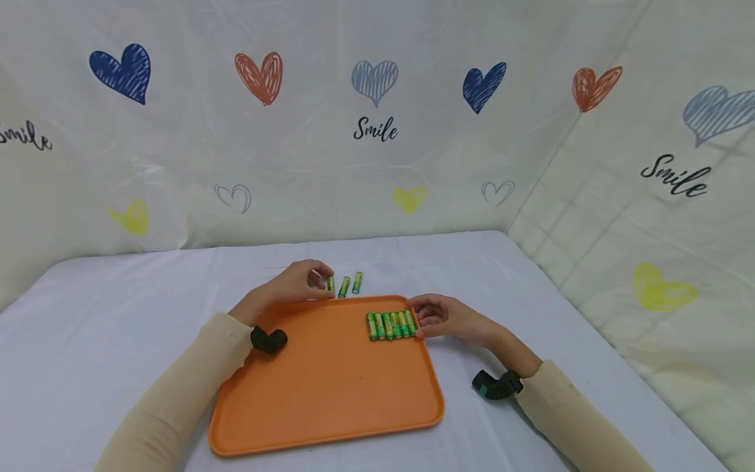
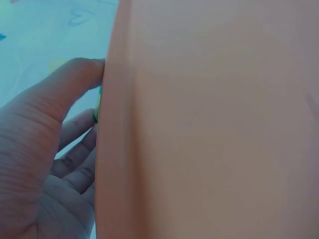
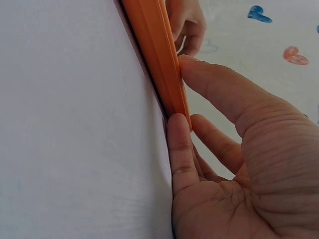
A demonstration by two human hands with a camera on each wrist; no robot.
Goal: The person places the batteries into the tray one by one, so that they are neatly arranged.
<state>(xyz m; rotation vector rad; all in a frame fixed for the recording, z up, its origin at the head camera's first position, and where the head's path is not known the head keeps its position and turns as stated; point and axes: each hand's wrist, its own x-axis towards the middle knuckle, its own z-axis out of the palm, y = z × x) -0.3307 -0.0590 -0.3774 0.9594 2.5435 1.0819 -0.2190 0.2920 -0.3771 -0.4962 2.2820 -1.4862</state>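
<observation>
My left hand (image 1: 309, 282) is past the tray's far edge, with thumb and fingers pinching a green-and-yellow battery (image 1: 331, 284) by its ends. In the left wrist view only a sliver of that battery (image 2: 96, 116) shows behind the rim. Two more batteries, a near one (image 1: 344, 286) and a farther one (image 1: 357, 282), lie on the cloth just to its right. A row of several batteries (image 1: 388, 326) lies in the far right corner of the orange tray (image 1: 330, 387). At that corner my right hand (image 1: 447, 319) holds the row's last battery (image 1: 410, 322), its fingers touching the rim.
White cloth (image 1: 531, 314) covers the table around the tray. Behind stands a pale curtain (image 1: 330, 164) with hearts and lettering. A dark wrist camera (image 1: 268, 341) hangs over the tray's left part, and another (image 1: 497, 385) sits right of the tray.
</observation>
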